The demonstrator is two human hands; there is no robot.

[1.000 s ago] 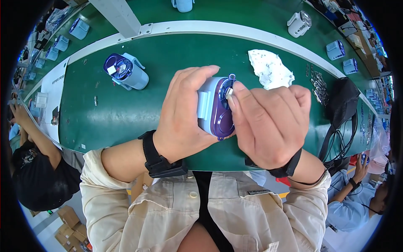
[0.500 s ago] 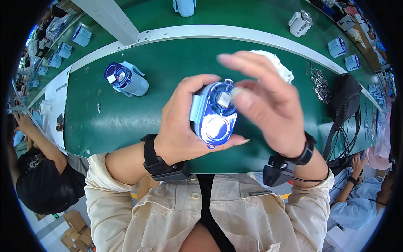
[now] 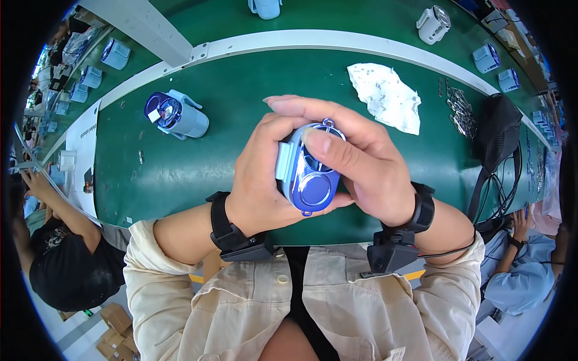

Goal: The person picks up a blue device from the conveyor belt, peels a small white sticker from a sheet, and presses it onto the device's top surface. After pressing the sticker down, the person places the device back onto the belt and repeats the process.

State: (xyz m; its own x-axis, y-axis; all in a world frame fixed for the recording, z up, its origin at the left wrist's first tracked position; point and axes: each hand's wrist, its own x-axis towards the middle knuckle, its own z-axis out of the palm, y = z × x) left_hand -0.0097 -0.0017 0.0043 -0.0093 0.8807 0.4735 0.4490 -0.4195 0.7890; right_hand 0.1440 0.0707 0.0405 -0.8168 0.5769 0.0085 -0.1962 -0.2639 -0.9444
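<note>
Over the near middle of the table I hold a light-blue, mug-like container with a glossy dark-blue top and a pale side handle or clip. My left hand wraps round its left side and underneath. Across its far and right sides curves my right hand, with the thumb pressed on the round opening in the top. That thumb hides most of the opening, and the white square seen there earlier is not visible. To the left, a similar light-blue container lies tilted, a white square on its blue top.
A crumpled white cloth or paper lies beyond my right hand. Farther right are small metal parts and a black bag with cables. A white metal rail crosses the far side. Other people sit at left and right.
My right hand has come down and left onto the container, its thumb now over the top's opening. The white cloth behind has come into fuller view.
</note>
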